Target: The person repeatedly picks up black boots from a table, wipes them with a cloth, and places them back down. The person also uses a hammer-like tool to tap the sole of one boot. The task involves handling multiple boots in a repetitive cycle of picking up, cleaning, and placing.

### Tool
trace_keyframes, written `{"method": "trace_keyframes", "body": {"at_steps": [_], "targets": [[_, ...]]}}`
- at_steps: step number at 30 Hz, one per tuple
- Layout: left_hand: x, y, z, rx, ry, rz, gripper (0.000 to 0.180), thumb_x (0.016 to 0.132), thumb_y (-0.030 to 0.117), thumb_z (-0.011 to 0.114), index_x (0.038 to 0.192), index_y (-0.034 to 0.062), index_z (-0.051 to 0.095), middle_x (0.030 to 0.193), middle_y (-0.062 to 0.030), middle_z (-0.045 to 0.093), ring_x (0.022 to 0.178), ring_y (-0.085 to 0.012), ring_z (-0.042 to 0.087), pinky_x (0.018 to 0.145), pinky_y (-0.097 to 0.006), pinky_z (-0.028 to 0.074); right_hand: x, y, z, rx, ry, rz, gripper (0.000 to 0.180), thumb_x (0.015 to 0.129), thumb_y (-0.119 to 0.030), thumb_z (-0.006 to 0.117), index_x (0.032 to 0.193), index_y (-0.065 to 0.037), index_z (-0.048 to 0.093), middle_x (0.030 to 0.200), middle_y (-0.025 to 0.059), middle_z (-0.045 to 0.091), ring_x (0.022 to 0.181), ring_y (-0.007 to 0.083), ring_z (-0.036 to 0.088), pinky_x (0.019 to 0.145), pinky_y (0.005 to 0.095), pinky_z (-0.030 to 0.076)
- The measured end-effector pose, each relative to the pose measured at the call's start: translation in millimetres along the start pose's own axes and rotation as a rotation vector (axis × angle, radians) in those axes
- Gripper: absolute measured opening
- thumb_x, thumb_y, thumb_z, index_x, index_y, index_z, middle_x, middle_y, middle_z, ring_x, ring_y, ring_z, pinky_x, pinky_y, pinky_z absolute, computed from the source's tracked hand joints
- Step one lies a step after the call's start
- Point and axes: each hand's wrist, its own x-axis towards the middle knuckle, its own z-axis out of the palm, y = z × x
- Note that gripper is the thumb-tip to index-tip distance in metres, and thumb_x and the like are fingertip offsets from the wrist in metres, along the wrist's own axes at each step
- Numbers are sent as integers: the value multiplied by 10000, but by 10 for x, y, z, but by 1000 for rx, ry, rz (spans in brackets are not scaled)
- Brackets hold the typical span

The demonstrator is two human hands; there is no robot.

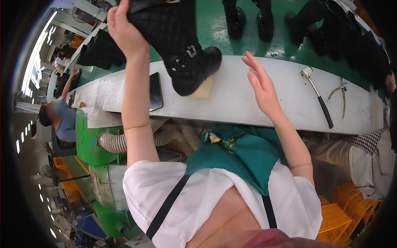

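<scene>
A tall black boot (182, 49) with quilted shaft and metal buckles is tilted over the white bench edge, its sole side low over a pale yellow pad (202, 89). My left hand (126, 33) is closed on the upper shaft, with part of the fingers hidden behind it. To the right of the boot, my right hand (262, 87) is raised with fingers stretched out, touching nothing. A dark phone (155, 91) lies on the bench beside my left forearm.
On the bench's right lie a hammer (317, 97) and pincers (342, 95). More black boots (248, 20) stand on the green surface beyond, with others heaped (331, 29) right. A co-worker (64, 120) is at left; another person's apron (370, 157) shows right. Hoses (113, 141) run below.
</scene>
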Motion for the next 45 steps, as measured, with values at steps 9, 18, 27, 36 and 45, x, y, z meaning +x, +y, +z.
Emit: {"method": "trace_keyframes", "body": {"at_steps": [9,18,27,36,45], "targets": [[-1338,104,1175,-151,-405,322,174,808,130,676,716,62,544,658,-10,518,519,-124,465,513,-225,364,788,-133,-214,650,18,118,552,1028,-461,274,1207,-6,530,1078,109,623,961,201,619,877,311,497],[-2502,-4,1188,-223,-665,709,109,757,149,704,833,106,639,586,33,355,445,-109,387,383,-238,290,893,166,-872,728,-706,-442,673,1038,-418,59,604,-107,469,552,6,474,552,161,421,599,294,412],[-2496,-212,650,-16,-688,231,370,649,41,673,994,175,695,677,6,566,571,-192,554,505,-302,442,512,-151,-725,499,-635,-484,607,1038,-375,233,529,-113,436,507,-6,440,467,150,390,461,274,365],[-1602,-910,630,513,-556,-2,641,781,246,746,1346,88,489,1323,-124,482,1178,-266,508,913,-342,465,205,-298,-508,321,-530,-439,626,992,-382,299,451,-79,384,423,34,384,398,171,353,411,288,305],[-1393,-804,817,429,-736,-471,400,779,317,755,1089,92,643,979,-59,670,877,-148,631,781,-288,507,90,-408,-351,212,-607,-457,523,934,-296,331,472,-52,334,452,59,352,427,229,335,462,340,304]]}}
